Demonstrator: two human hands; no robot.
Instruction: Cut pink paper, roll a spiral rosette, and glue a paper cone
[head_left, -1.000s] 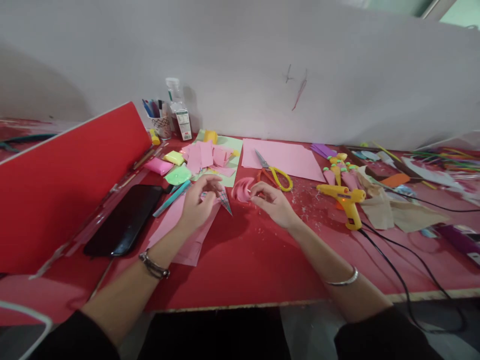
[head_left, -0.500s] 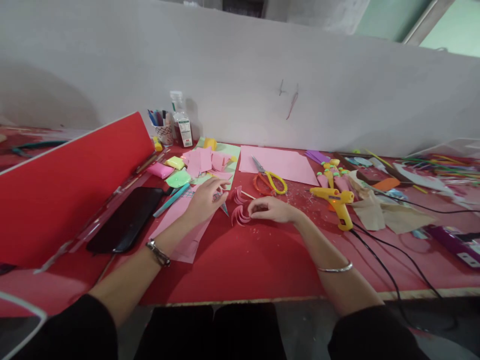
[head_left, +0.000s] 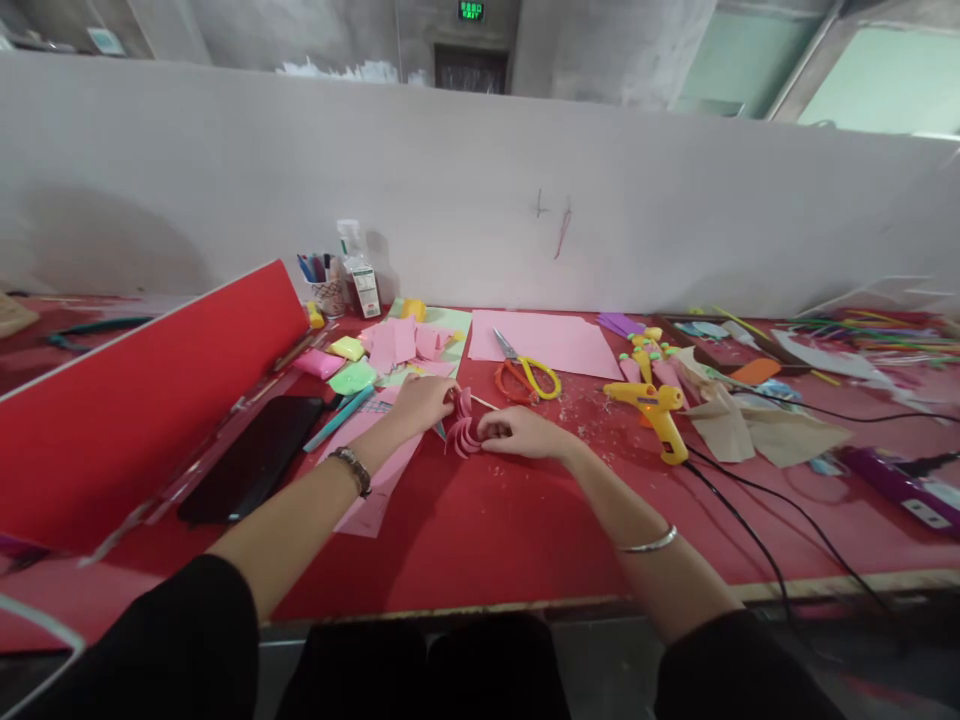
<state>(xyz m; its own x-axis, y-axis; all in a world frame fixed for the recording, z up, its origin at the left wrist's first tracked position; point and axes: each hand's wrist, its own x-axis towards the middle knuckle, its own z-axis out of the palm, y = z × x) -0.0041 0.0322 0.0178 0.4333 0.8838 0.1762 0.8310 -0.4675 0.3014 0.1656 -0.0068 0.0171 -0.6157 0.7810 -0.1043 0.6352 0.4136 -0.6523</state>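
Two fringed pieces of curled pink paper lie between my hands in the middle of the red table. My right hand (head_left: 521, 433) is closed with its fingertips pinching the nearer pink paper curl (head_left: 462, 440). Against the farther pink paper curl (head_left: 465, 401), my left hand (head_left: 424, 403) has its fingers drawn together on the edge. A thin pale stick (head_left: 484, 402) runs out behind that curl toward my right hand. Scissors (head_left: 525, 365) with yellow and red handles rest open just beyond. Under my left forearm is a pink paper sheet (head_left: 375, 505).
A yellow glue gun (head_left: 651, 408) with a black cord stands at the right, near small carrot shapes (head_left: 645, 362). A black phone (head_left: 255, 460) and a tilted red board (head_left: 150, 400) are on the left. A bottle (head_left: 360, 275) and a pen cup (head_left: 328, 296) stand at the back.
My left hand has moved right and its fingers have closed on the farther paper curl. My right hand keeps hold of the nearer one. The head view has tipped up slightly.
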